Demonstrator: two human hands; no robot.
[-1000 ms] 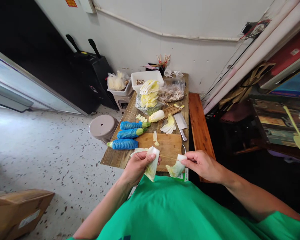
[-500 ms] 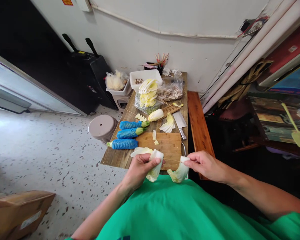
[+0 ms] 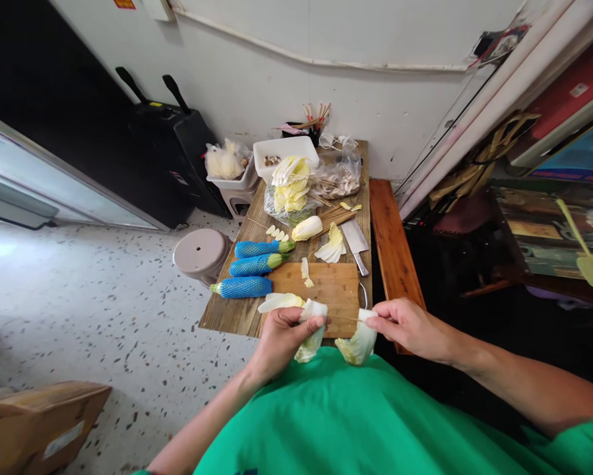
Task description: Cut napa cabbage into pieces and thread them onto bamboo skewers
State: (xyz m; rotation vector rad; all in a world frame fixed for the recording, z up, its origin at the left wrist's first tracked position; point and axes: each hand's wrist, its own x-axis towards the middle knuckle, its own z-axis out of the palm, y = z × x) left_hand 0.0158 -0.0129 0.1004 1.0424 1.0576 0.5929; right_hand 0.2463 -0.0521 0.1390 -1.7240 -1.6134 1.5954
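My left hand [image 3: 285, 340] is closed on a piece of napa cabbage leaf [image 3: 312, 348], thumb in front and fingers behind. Facing it, my right hand [image 3: 409, 327] pinches a thin wooden skewer [image 3: 344, 317], which passes through a second cabbage leaf [image 3: 358, 342] close to my fingertips. The skewer spans the gap between both leaves; whether its tip is inside the left leaf I cannot tell. Beneath and beyond my hands lies a bamboo cutting board [image 3: 336, 285] with a small leaf scrap [image 3: 306, 272]. Another pale leaf [image 3: 279, 302] rests by my left hand.
Several blue-netted zucchini [image 3: 247, 287] lie left of the board. A cleaver [image 3: 355, 237] and loose leaves [image 3: 332, 245] are behind it, near a cabbage heart [image 3: 307, 228] and bundled skewers [image 3: 336, 215]. Stacked leaves [image 3: 291, 188] stand before a white tub [image 3: 287, 149]. A stool [image 3: 200, 249] is left.
Both hands and their leaves have shifted slightly right in view, and the gap between the leaves looks a little smaller. Both grips stay the same.
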